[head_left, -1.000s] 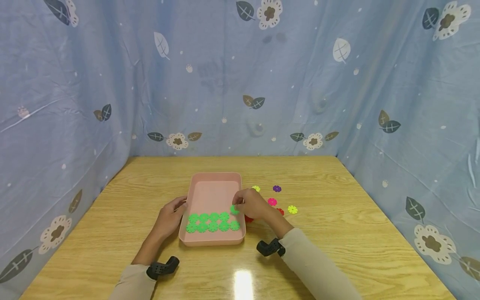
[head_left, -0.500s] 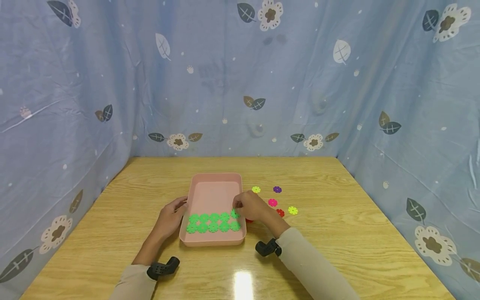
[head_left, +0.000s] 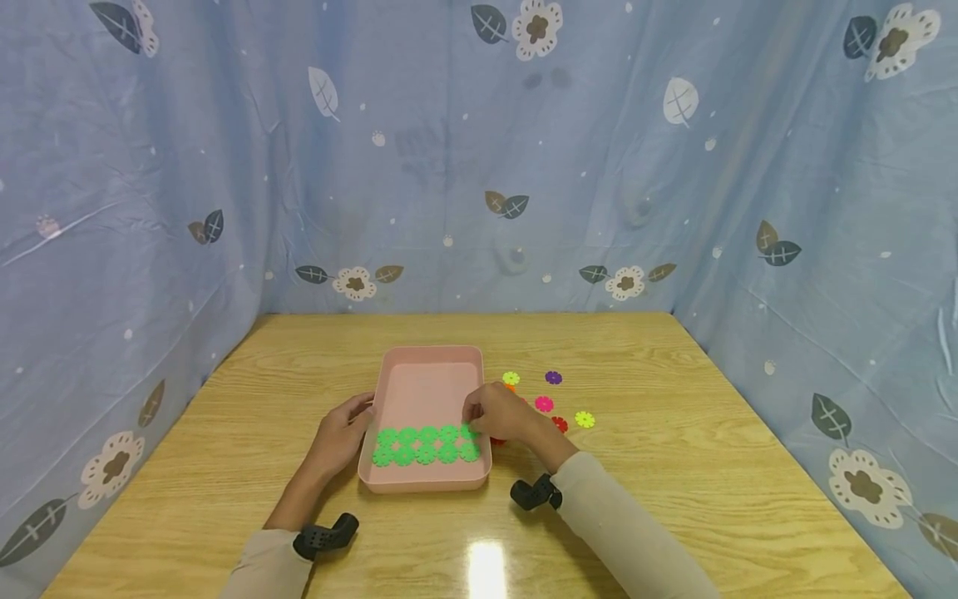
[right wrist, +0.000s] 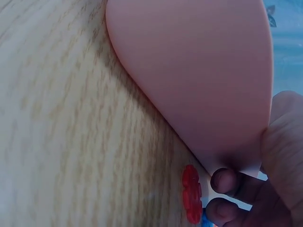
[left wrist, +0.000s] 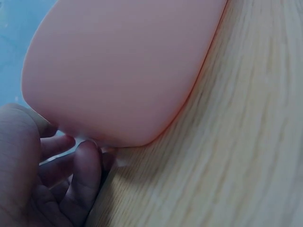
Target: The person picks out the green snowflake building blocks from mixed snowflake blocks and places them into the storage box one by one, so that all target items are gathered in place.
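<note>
A pink tray [head_left: 423, 486] stands on the table, with two rows of green snowflake discs [head_left: 425, 453] lying flat in its near half. My left hand [head_left: 338, 437] holds the tray's left side, thumb at the rim and fingers outside against the wall. My right hand [head_left: 503, 412] reaches over the right rim, thumb and index finger pinching a green snowflake disc [head_left: 468, 432] at the right end of the upper row, partly hidden by the fingertips. In the right wrist view, other fingers [right wrist: 225, 180] hang outside the tray wall [right wrist: 199, 80].
Right of the tray lie loose discs: a purple disc [head_left: 553, 378], a pink disc [head_left: 544, 403], a yellow disc [head_left: 585, 419] and several others, some partly behind the right hand. A red disc [right wrist: 191, 194] lies close to the tray's outer wall. A blue patterned curtain [head_left: 449, 166] surrounds the table.
My right hand has lowered the green disc from near the right wall into line with the upper row. The left hand and the tray stay in place.
</note>
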`<action>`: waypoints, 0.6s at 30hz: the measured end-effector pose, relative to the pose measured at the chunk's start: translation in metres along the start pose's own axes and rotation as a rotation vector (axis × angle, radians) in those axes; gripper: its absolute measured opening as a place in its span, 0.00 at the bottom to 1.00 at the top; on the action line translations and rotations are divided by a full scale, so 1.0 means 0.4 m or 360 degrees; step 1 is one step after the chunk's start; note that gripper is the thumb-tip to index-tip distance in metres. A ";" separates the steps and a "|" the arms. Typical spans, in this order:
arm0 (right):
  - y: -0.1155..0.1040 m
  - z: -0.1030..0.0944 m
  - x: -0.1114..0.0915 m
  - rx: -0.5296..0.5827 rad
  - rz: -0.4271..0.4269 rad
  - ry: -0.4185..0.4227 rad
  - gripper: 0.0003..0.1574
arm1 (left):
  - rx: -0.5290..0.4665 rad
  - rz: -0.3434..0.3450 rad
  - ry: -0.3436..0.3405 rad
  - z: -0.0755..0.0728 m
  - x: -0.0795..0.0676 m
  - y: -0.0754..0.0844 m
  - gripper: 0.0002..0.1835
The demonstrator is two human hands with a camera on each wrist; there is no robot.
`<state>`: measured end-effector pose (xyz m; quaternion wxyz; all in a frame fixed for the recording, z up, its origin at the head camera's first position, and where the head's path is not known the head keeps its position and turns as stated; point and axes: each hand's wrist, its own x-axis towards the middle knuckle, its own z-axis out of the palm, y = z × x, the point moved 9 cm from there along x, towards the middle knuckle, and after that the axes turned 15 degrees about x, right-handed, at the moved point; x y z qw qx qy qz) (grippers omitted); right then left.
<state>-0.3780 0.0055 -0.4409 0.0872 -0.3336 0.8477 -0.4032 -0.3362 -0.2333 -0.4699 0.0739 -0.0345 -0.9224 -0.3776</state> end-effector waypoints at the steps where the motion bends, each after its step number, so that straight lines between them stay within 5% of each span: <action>1: 0.000 0.000 0.001 0.0011 -0.0009 0.0002 0.10 | 0.0000 -0.0001 0.0001 0.000 0.001 0.000 0.25; 11: -0.005 -0.002 -0.002 0.0043 -0.0019 0.0033 0.09 | -0.0011 0.0013 -0.0014 0.001 0.002 0.003 0.26; 18: -0.046 -0.041 -0.027 -0.0035 -0.0147 0.0111 0.02 | -0.0077 -0.0010 -0.0030 -0.011 -0.001 0.005 0.29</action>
